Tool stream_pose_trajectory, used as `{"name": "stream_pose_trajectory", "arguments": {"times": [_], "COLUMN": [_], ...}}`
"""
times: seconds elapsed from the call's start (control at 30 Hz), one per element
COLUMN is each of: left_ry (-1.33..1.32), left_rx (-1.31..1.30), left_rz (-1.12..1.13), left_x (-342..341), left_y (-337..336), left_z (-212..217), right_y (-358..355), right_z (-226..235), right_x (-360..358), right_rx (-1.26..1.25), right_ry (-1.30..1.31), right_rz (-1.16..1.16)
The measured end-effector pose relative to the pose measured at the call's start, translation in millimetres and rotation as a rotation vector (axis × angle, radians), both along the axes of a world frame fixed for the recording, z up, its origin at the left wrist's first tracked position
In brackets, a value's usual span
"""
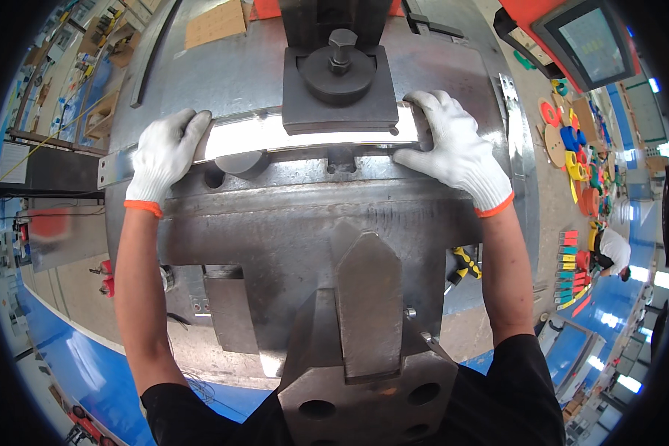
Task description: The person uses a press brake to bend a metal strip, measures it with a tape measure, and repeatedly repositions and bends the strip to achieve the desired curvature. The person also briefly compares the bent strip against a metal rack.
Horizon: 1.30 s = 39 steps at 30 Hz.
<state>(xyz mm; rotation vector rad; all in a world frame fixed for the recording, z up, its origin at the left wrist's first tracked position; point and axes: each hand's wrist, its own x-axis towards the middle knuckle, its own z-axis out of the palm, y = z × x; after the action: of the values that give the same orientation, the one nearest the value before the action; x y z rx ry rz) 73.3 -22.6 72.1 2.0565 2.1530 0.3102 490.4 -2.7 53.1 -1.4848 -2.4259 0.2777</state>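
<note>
A long, shiny flat metal bar [245, 137] lies across the steel machine table, passing beneath or against a dark press block [340, 111]; the contact is hidden. My left hand [163, 152], in a white knitted glove with an orange cuff, is closed round the bar's left part. A bar end with holes [114, 170] sticks out to its left. At the right end, my gloved right hand [453, 141] grips the bar, thumb on the near edge and fingers over the far edge. A round grey metal piece [241, 163] sits against the bar's near side.
A pointed steel block [369, 305] rises toward me. Another shiny strip with holes [513, 119] lies at the table's right. A control screen [589, 44] hangs at upper right. Yellow-and-black pliers [464, 264] lie beyond my right forearm. A person [613, 251] bends over at far right.
</note>
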Motion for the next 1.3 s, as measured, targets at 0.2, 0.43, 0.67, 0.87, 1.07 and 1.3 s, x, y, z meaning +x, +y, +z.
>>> {"name": "stream_pose_trajectory", "arguments": {"times": [0.2,0.43,0.67,0.87,1.07,1.3], "left_ry": [0.008,0.013,0.016,0.018,0.008,0.014], "left_rx": [0.018,0.015,0.045,0.062,0.063,0.047], "left_rz": [-0.012,-0.038,-0.068,-0.075,-0.065,-0.066], "left_x": [-1.8,-3.0,-5.2,-5.2,-5.5,-6.4], "left_y": [0.4,-0.1,-0.7,-0.3,-0.2,-1.2], "left_z": [-1.7,-1.5,-4.1,-4.9,-5.7,-4.3], "right_y": [0.3,-2.9,-4.3,-3.8,-4.2,-4.3], "right_z": [-0.6,2.7,4.0,2.9,4.1,3.3], "right_x": [1.8,-0.3,0.1,1.4,-0.1,0.4], "right_rx": [0.029,-0.001,-0.004,0.002,-0.002,0.01], "right_ry": [0.016,0.02,0.021,0.032,0.033,0.037], "right_rz": [0.021,0.009,0.02,0.019,0.017,0.017]}}
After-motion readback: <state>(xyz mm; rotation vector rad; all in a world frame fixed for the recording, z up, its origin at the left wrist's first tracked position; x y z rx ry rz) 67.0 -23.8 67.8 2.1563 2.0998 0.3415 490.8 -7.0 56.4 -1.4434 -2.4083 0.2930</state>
